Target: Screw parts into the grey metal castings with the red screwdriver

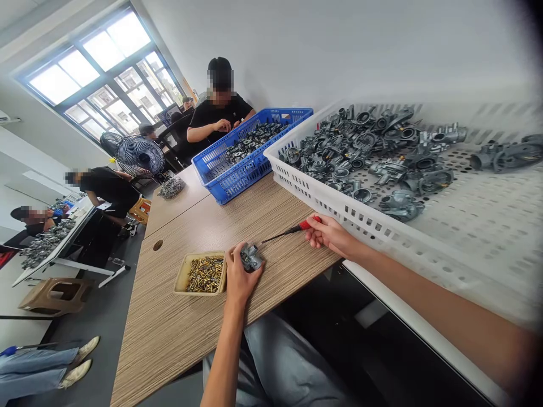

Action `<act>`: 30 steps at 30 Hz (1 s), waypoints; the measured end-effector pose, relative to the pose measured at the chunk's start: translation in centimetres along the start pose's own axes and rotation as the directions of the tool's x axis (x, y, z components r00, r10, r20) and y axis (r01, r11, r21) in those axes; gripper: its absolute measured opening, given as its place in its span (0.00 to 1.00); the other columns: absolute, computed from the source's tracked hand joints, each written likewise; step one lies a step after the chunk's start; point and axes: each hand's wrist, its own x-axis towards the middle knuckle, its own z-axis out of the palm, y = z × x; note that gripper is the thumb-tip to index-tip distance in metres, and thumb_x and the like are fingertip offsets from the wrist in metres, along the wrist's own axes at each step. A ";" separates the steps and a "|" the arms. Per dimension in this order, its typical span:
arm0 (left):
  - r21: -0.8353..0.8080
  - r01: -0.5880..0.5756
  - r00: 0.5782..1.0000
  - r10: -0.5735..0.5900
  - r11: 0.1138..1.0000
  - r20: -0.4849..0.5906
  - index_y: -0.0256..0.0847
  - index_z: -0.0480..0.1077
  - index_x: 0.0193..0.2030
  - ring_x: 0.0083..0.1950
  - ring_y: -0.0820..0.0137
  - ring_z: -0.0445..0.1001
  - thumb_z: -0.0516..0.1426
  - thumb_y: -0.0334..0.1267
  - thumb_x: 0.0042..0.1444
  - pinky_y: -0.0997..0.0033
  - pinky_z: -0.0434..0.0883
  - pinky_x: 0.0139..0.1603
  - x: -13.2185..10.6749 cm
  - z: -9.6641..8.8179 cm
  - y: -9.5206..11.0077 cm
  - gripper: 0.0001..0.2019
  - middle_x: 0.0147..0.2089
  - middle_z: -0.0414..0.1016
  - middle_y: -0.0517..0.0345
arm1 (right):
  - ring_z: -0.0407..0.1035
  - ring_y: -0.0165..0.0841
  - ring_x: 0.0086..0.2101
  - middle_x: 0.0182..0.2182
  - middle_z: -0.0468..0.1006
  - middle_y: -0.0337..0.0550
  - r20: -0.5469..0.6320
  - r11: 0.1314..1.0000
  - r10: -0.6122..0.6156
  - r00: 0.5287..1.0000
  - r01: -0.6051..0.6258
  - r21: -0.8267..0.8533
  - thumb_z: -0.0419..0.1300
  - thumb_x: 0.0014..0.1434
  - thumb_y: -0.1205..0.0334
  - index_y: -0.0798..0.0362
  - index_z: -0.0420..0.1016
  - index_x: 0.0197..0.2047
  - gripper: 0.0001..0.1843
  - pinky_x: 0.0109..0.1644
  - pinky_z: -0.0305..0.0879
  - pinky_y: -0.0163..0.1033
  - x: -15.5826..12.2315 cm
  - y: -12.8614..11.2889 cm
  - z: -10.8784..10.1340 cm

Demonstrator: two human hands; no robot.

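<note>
My left hand (pixel 240 278) is closed round a grey metal carburetor body (pixel 251 258) at the table's near side. In my right hand (pixel 328 234) is a screwdriver (pixel 300 226) with a red and black handle. Its thin shaft points left, and the tip lies close to the carburetor's upper right side; whether it touches, I cannot tell. Just left of my left hand stands a shallow cream tray (pixel 180 273) filled with small brass-coloured parts (pixel 204 274).
A white perforated crate (pixel 305 180) on the right holds many carburetor bodies (pixel 360 135). Behind the wooden table (pixel 169 322) area, a blue crate (pixel 237 183) holds similar parts, with a co-worker (pixel 218 113) beyond. A small metal heap (pixel 171 187) lies at the far end. Fans (pixel 139 156) stand behind.
</note>
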 end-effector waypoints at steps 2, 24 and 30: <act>0.020 -0.019 1.000 0.019 1.000 -0.005 0.47 0.61 0.68 0.62 0.55 0.70 0.70 0.40 0.54 0.51 0.71 0.65 -0.1 0.2 -0.1 0.36 0.61 0.63 0.46 | 0.71 0.30 0.23 0.24 0.79 0.41 -0.001 1.000 -0.001 1.000 0.001 0.003 0.72 0.56 0.36 0.50 0.69 0.38 0.27 0.24 0.63 0.33 0.0 0.0 0.0; 0.083 -0.091 0.995 0.094 0.992 -0.034 0.45 0.64 0.67 0.60 0.54 0.70 0.71 0.45 0.53 0.48 0.70 0.63 -0.2 0.1 0.6 0.37 0.58 0.68 0.46 | 0.72 0.31 0.25 0.26 0.80 0.41 0.088 1.000 -0.018 0.996 0.017 0.014 0.72 0.57 0.39 0.50 0.70 0.37 0.24 0.27 0.64 0.34 -0.5 -0.4 0.1; 0.010 -0.072 0.997 0.072 0.997 0.003 0.45 0.62 0.66 0.61 0.54 0.71 0.71 0.41 0.53 0.48 0.70 0.64 -0.1 0.3 0.8 0.36 0.59 0.70 0.46 | 0.71 0.31 0.25 0.27 0.80 0.41 0.100 1.000 -0.012 0.995 0.012 0.005 0.71 0.58 0.41 0.50 0.71 0.38 0.23 0.27 0.64 0.35 -0.5 -0.4 0.1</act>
